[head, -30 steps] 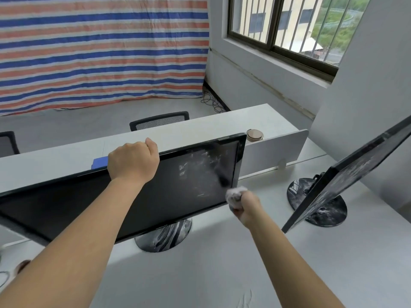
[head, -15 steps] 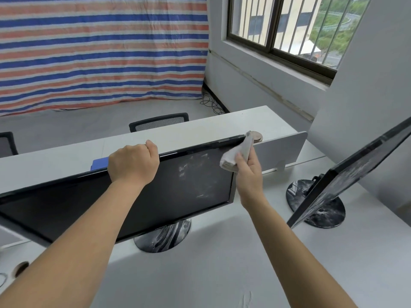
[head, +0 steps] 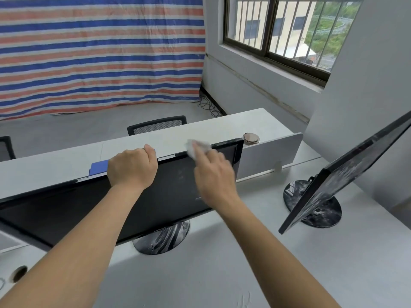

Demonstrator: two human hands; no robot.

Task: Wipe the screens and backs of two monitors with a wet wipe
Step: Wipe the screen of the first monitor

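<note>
White desk (head: 244,274); left hand (head: 132,170) clamped round the near monitor (head: 66,210) top edge, right hand (head: 213,176) with pinched wet wipe (head: 199,146) alongside.

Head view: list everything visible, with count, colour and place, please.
near monitor: 1, black, centre-left
second monitor: 1, black, tilted, right
wet wipe: 1, white, near monitor's top edge
desk: 1, white, under both monitors
divider: 1, white, behind monitors
far desk: 1, white, beyond divider
blue item: 1, behind near monitor
round disc: 1, brown, far desk
chairs: 2, black, beyond far desk
tarp: 1, blue-red-white stripes, back wall
window: 1, dark frame, barred, upper right
left hand: grips near monitor's top edge
right hand: holds wet wipe there, blurred
</note>
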